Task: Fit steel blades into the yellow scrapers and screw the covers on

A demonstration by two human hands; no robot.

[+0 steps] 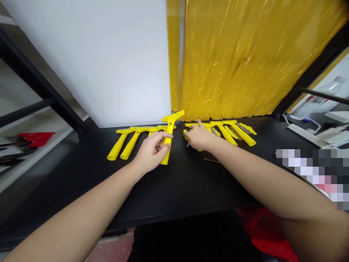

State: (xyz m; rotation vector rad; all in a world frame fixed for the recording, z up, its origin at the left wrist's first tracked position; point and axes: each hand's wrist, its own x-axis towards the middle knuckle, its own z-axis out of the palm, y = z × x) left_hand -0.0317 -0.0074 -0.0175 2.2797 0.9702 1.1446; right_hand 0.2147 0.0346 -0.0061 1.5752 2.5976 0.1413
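Note:
Wrapped around the shaft of a yellow T-shaped scraper handle (171, 125) is my left hand (152, 149), which holds it tilted above the black table. My right hand (200, 137) reaches down among small yellow and metal pieces, its fingers bent and one finger raised. What its fingertips grip, if anything, is hidden; a bit of yellow and a small shiny metal part show beside them. More yellow scraper handles (131, 145) lie in a row to the left. Others (227, 134) lie to the right, beside flat yellow pieces with grey metal plates (247, 128).
The black table (174, 189) ends at a white panel (122, 65) and a yellow plastic-wrapped panel (231, 58). A thin stick (212, 160) lies near my right forearm. At the right stand a clear bottle (319, 100) and a white power strip (305, 135). Black frame bars (40, 76) flank the left side.

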